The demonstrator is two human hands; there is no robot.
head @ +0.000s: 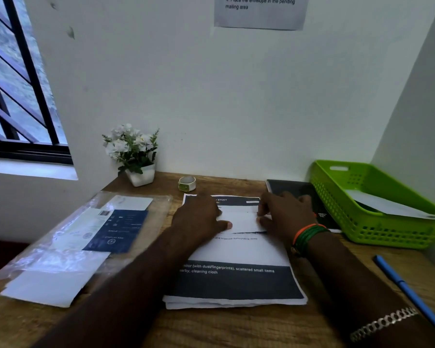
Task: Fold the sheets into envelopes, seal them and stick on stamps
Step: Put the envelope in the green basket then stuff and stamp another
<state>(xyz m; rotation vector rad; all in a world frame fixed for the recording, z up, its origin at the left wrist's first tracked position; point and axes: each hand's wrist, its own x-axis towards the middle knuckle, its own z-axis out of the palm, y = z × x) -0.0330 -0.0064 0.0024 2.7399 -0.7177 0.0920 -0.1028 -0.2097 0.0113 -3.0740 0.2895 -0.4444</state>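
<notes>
A stack of printed sheets point(236, 280) with dark bands lies on the wooden desk point(211, 327) in front of me. On top of it rests a folded white sheet point(244, 221). My left hand point(199, 218) presses flat on its left part, thumb on the paper. The fingers of my right hand point(284, 214) pinch the sheet's right edge. A clear plastic pack of envelopes point(86, 237) lies at the left. A small tape roll point(186, 183) stands at the back near the wall.
A potted white flower point(133, 154) stands at the back left. A green basket point(377, 204) holding a white paper sits at the right, with a black notebook point(294, 190) beside it. A blue pen point(409, 295) lies at the right edge. A printed notice point(260, 11) hangs on the wall.
</notes>
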